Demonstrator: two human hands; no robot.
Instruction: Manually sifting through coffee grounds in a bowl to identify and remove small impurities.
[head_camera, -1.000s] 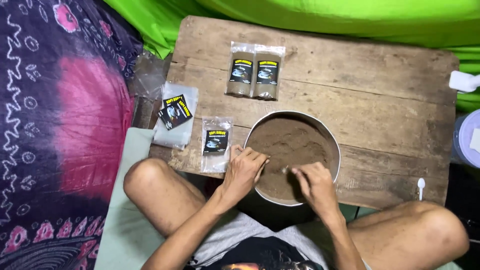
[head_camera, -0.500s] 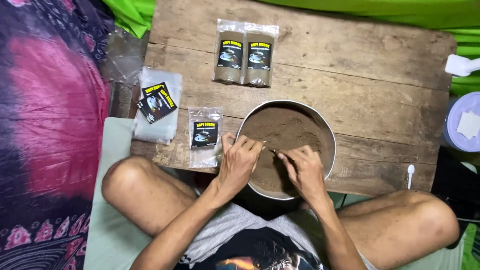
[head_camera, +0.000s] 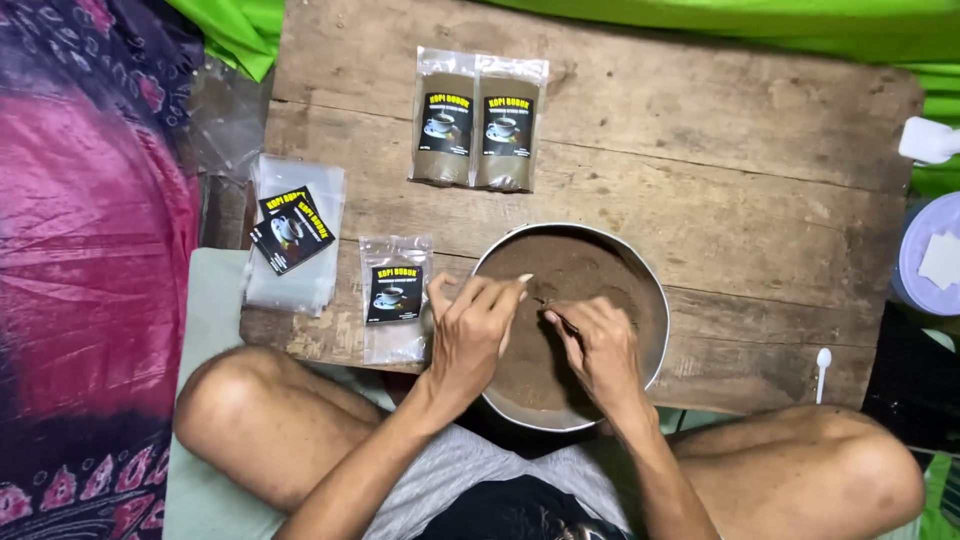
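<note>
Your L hand (head_camera: 470, 335) lay open-fingered on round metal bowl (head_camera: 655, 300) rim; R hand (head_camera: 600, 345) pinched thin spoon (head_camera: 555, 312) over fine brown powder (head_camera: 575, 275).

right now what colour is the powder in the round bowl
Brown, seen in the head view: the powder fills the metal bowl.

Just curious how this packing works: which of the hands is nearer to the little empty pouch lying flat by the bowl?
Left. The left hand sits right beside the empty pouch, at the bowl's left rim. The right hand is farther off, over the brown powder.
</note>
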